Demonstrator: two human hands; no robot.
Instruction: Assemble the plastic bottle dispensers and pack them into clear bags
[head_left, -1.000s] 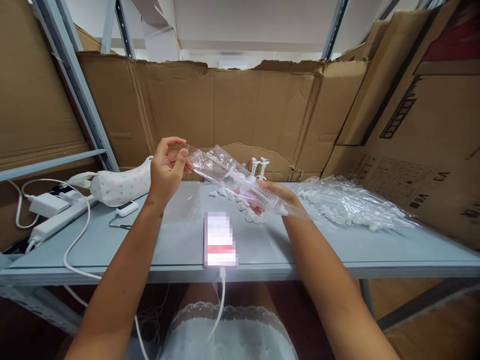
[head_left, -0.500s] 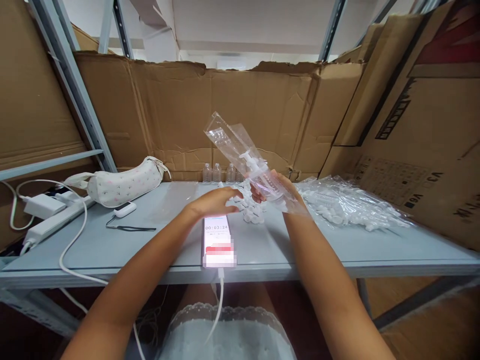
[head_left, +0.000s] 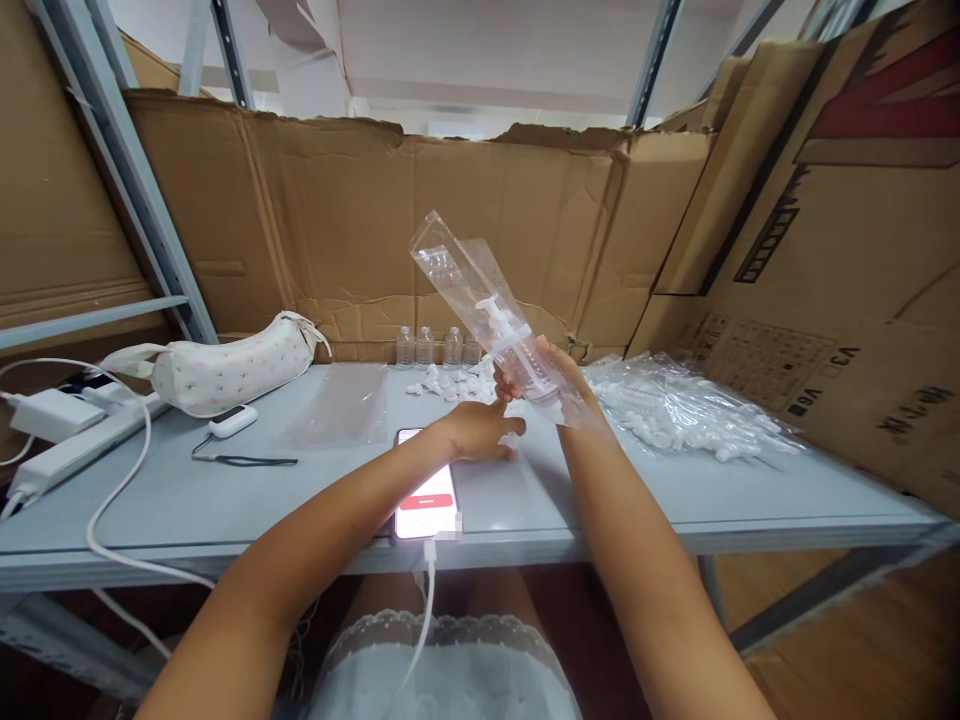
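A clear plastic bag with a white pump bottle point(head_left: 510, 335) inside tilts up to the left above the table. My right hand point(head_left: 551, 375) is closed around the lower part of it. My left hand point(head_left: 484, 432) is just left of and below my right hand, fingers apart, holding nothing, over the table beside the phone point(head_left: 426, 500). Small white caps point(head_left: 457, 382) lie loose behind my hands, in front of a row of small clear bottles point(head_left: 424, 346). To the right lies a clear bag full of white pieces point(head_left: 690, 410).
A white patterned pouch point(head_left: 225, 372), a small white device point(head_left: 232, 421) with a black strap and a power strip point(head_left: 82, 450) with cables are on the left. A flat clear bag point(head_left: 337, 402) lies on the table. Cardboard walls point(head_left: 450, 220) stand behind and at the sides.
My left hand has moved right and down, from above the caps to the table near the phone, partly covering the phone's top. My right hand still holds the bagged bottle. The view has shifted slightly.
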